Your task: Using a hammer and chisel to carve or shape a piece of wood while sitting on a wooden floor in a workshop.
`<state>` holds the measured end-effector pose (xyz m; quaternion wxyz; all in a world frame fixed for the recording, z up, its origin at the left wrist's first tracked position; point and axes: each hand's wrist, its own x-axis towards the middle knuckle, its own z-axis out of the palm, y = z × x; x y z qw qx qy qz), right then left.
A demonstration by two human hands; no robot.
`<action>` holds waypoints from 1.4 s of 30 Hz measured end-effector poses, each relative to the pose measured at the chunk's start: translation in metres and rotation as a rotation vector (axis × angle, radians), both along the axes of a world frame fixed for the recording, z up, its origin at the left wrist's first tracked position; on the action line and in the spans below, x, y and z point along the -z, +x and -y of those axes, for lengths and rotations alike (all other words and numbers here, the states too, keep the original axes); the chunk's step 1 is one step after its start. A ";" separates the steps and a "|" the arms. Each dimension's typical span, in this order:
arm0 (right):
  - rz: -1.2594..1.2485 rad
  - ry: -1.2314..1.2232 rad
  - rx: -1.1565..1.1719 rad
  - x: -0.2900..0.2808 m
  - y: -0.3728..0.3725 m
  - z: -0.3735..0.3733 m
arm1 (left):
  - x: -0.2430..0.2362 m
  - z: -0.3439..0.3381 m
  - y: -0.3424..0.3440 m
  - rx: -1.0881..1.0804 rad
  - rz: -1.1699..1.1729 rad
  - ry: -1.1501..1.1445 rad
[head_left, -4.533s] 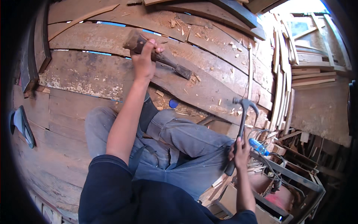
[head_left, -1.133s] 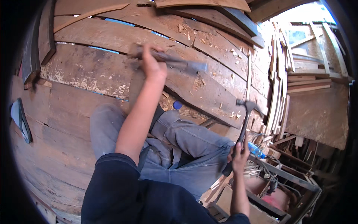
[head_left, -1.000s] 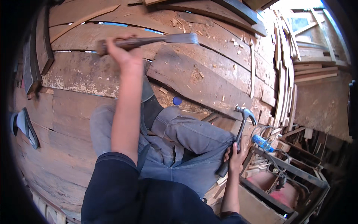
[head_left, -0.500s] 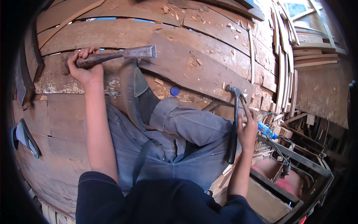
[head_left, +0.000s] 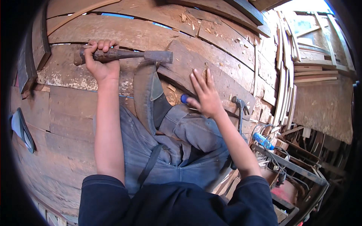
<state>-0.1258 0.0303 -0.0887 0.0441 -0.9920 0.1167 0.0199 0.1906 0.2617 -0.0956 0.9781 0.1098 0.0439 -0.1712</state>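
My left hand (head_left: pixel 102 64) is wrapped round the handle of a large chisel (head_left: pixel 158 56), whose wide metal blade points right. My right hand (head_left: pixel 207 96) has its fingers spread over a dark wooden board (head_left: pixel 232 79), by a chipped notch with shavings; whether it touches the wood I cannot tell. A claw hammer (head_left: pixel 240 109) rests against my right leg, its handle partly hidden behind my right forearm. Beside my right thumb is a small round blue thing (head_left: pixel 184 98). My shoe (head_left: pixel 145 100) is near the left end of the board.
Wood chips (head_left: pixel 192 22) are scattered on the plank floor (head_left: pixel 71 116). Timber strips (head_left: pixel 286 75) lie along the right. A blue-labelled plastic bottle (head_left: pixel 263 141) lies near cables and a metal frame (head_left: pixel 298 167). At far left are a sandal (head_left: pixel 23 130) and dark timber offcuts (head_left: pixel 39 41).
My right hand has let go of the hammer and moved left and forward over the board with fingers spread. My left hand still grips the chisel, whose blade has turned.
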 end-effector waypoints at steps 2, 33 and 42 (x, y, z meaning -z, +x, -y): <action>0.068 -0.056 0.246 0.005 -0.003 -0.004 | -0.001 0.000 -0.001 -0.022 -0.011 0.029; 0.128 -0.106 0.253 -0.004 0.002 -0.037 | 0.003 0.006 -0.003 0.038 0.022 0.084; 0.075 0.203 0.235 -0.102 -0.079 -0.099 | -0.002 0.009 -0.009 0.118 0.081 0.027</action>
